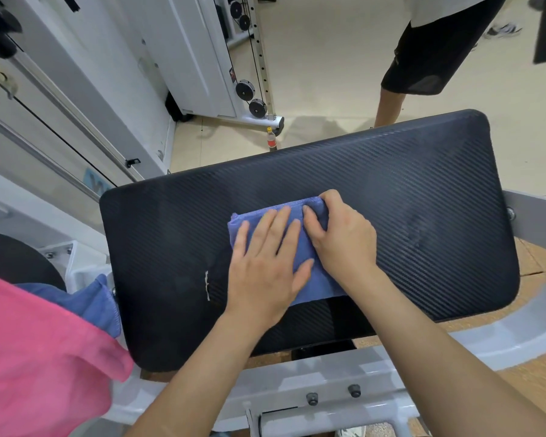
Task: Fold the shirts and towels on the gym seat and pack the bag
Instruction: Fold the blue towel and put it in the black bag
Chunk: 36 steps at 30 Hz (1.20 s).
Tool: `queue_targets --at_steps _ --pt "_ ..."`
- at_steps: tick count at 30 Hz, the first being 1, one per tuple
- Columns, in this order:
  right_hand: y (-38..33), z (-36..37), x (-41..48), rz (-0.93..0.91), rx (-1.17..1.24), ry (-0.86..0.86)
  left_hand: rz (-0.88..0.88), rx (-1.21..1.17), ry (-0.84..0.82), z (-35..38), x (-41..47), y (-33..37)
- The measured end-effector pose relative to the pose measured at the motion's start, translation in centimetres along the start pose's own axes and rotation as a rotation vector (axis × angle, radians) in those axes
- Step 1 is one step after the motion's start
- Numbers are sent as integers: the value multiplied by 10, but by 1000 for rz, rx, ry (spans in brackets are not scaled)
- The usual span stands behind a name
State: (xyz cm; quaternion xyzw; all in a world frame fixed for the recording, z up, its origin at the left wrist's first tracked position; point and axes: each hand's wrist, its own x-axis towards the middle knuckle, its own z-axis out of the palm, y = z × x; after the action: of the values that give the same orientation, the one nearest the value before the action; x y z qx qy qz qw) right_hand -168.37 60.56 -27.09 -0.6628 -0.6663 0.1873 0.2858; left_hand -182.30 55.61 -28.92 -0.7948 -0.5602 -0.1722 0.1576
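A small blue towel [309, 257], folded into a compact rectangle, lies in the middle of the black padded gym seat [407, 200]. My left hand [265, 260] lies flat on the towel's left half with fingers straight and spread, pressing it down. My right hand [341, 234] rests on the towel's right side; its fingers curl over the far right corner and its thumb lies on top. Both hands cover much of the towel. No bag is in view.
A pink cloth [35, 357] and a second blue cloth [95, 301] hang at the seat's left end. White gym machines [202, 58] stand behind. A bottle [270, 138] stands on the floor. A person's legs [391, 99] are past the seat's far edge.
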Motion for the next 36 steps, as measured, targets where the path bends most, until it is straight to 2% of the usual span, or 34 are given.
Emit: queue_targets --at_steps 3,6,7,9,10,13,17,18,23,26,28,30,33,36 --pt "0 -22 -1 -10 74 -88 -42 47 -161 12 -8 -8" --pt "-5 -41 -17 -307 25 110 -41 60 -190 14 -8 -7" --pt "-5 -40 -24 -421 29 129 -42 61 -202 13 -7 -6" --pt "6 -24 -35 -603 -88 48 -49 59 -223 11 -7 -5" --pt "16 -14 -37 -626 -184 -18 -46 47 -227 10 -7 -6" --pt "42 1 -33 -562 -349 -134 9 -73 -185 3 -9 -13" --pt "46 7 -28 -572 -421 -108 82 -236 1 -9 -31 -15" --pt "46 8 -28 -571 -423 -98 102 -224 -8 -10 -41 -14" --pt "41 4 -28 -550 -414 -122 127 42 -270 3 -67 -14" --pt "34 -12 -33 -603 -387 -110 137 58 -255 8 -67 -17" --pt "34 -23 -42 -716 -359 -80 131 53 -243 8 -66 -17" --pt "39 -26 -52 -827 -388 -135 123 39 -228 6 -65 -17" --pt "54 -19 -54 -834 -482 -274 113 -11 -205 0 -60 -16" --pt "59 -13 -48 -834 -462 -249 105 -65 -213 -7 -56 -16"
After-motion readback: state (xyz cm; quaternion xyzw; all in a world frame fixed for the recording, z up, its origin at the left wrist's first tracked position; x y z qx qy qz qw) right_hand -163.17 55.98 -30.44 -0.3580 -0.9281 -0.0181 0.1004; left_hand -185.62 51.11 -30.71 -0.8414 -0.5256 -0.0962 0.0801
